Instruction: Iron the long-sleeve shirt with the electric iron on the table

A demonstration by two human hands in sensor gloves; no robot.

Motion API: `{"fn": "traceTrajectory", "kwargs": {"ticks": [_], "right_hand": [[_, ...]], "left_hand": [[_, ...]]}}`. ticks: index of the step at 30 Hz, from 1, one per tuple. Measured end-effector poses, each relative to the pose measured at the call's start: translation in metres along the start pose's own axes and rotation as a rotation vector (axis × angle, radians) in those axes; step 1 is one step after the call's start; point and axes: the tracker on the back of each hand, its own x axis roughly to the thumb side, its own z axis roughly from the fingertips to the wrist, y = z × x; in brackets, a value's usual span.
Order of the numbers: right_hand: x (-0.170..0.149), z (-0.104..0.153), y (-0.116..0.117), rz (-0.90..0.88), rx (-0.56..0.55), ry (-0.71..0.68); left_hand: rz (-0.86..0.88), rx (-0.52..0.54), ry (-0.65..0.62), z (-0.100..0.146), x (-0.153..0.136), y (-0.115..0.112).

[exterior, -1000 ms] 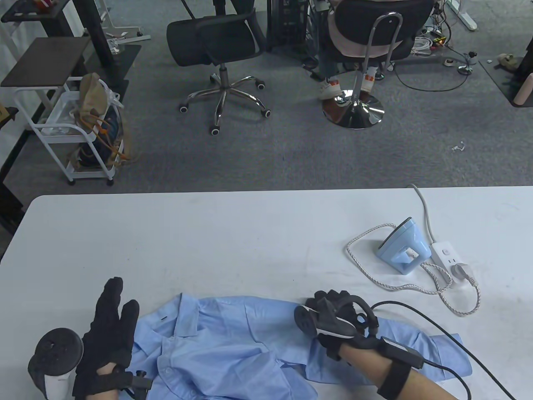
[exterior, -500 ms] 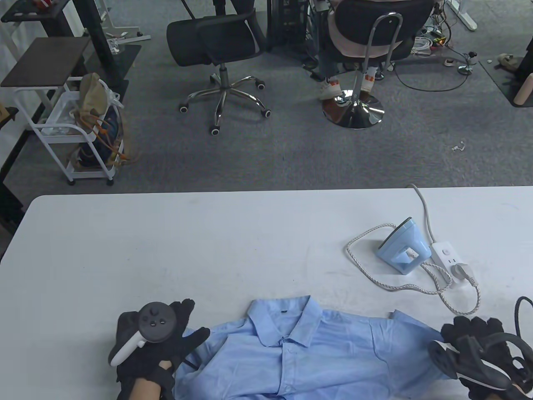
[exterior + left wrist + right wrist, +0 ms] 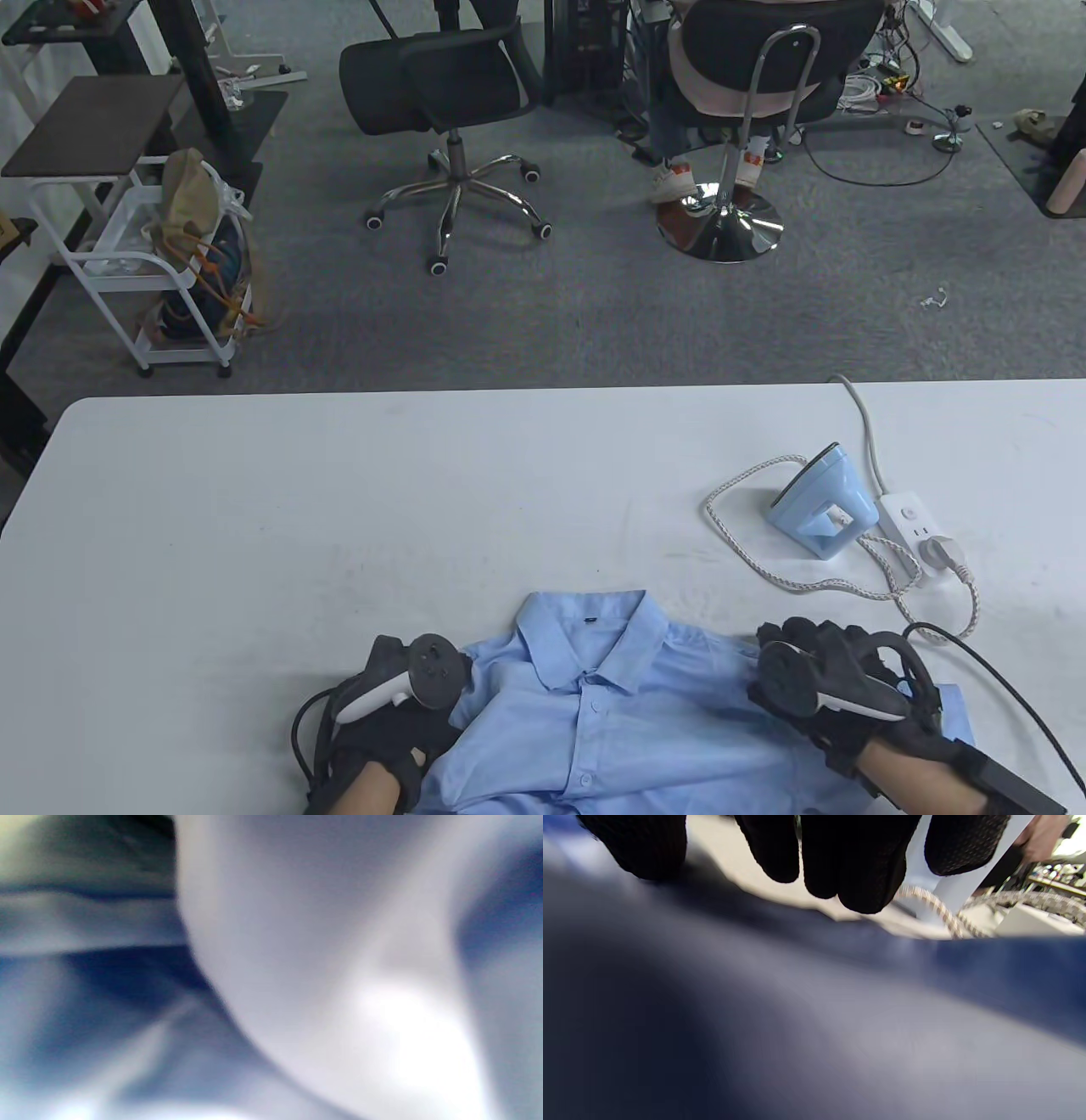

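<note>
Lying: pale blue long-sleeve shirt [image 3: 628, 730], front up, buttoned, at the near edge of the white table [image 3: 339, 509].
Axis: collar [image 3: 585, 632] points away from the person; body runs toward the bottom edge.
Left hand [image 3: 382, 730]: on the shirt's left shoulder; fingers hidden, grip cannot be told.
Right hand [image 3: 827, 688]: on the right shoulder, fingers [image 3: 861, 866] curled onto cloth; a grip cannot be told.
Iron [image 3: 821, 503]: light blue, upright on its heel, far right, beside a power strip [image 3: 912, 526].
Trolley [image 3: 153, 255]: on the floor, holding bags.

shirt [image 3: 611, 722] – 1 | iron [image 3: 821, 503] – 1 | power strip [image 3: 912, 518] – 1 | hands – 2 | chairs – 2
</note>
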Motion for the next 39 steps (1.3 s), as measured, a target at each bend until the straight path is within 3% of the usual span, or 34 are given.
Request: {"fn": "traceTrajectory", "kwargs": {"ticks": [2,4,7,10,14,16,19,23,26,30,33,35,37,39], "right_hand": [[0.000,-0.008,0.008,0.036,0.027,0.009],[-0.002,-0.006,0.009,-0.057,-0.016,0.017],[-0.005,0.003,0.006,-0.008,-0.064,0.011],[-0.014,0.024,-0.012,-0.009,-0.234,0.043],[-0.034,0.054,-0.055,0.112,-0.636,0.180],[-0.043,0.064,-0.066,0.134,-0.831,0.227],[-0.056,0.080,-0.070,0.203,-0.950,0.260],[-0.064,0.091,-0.057,0.181,-0.947,0.228],[-0.065,0.093,-0.046,0.189,-0.942,0.235],[-0.070,0.096,-0.051,0.139,-0.959,0.231],[-0.073,0.110,-0.071,0.108,-1.034,0.241],[-0.072,0.128,-0.083,0.073,-1.103,0.249],[-0.071,0.139,-0.084,0.061,-1.127,0.243],[-0.065,0.139,-0.072,0.076,-1.065,0.201]], "left_hand": [[-0.102,0.012,0.022,0.000,0.003,0.001],[-0.099,0.042,0.020,0.001,0.002,0.004],[-0.086,0.086,0.016,0.004,-0.005,0.009],[-0.043,0.172,0.005,0.007,-0.015,0.012],[0.036,0.209,0.034,0.008,-0.028,0.009],[0.095,0.228,0.034,0.009,-0.034,0.007],[0.102,0.231,0.064,0.012,-0.045,0.000],[0.138,0.329,0.051,0.016,-0.053,-0.006],[0.039,0.400,0.058,0.015,-0.047,0.000],[-0.070,0.398,0.043,0.015,-0.039,0.009],[-0.306,0.652,0.089,0.040,-0.034,0.031],[-0.273,0.904,0.114,0.070,-0.036,0.046],[-0.181,1.052,0.120,0.092,-0.042,0.052],[-0.088,0.939,0.156,0.095,-0.057,0.046]]}}
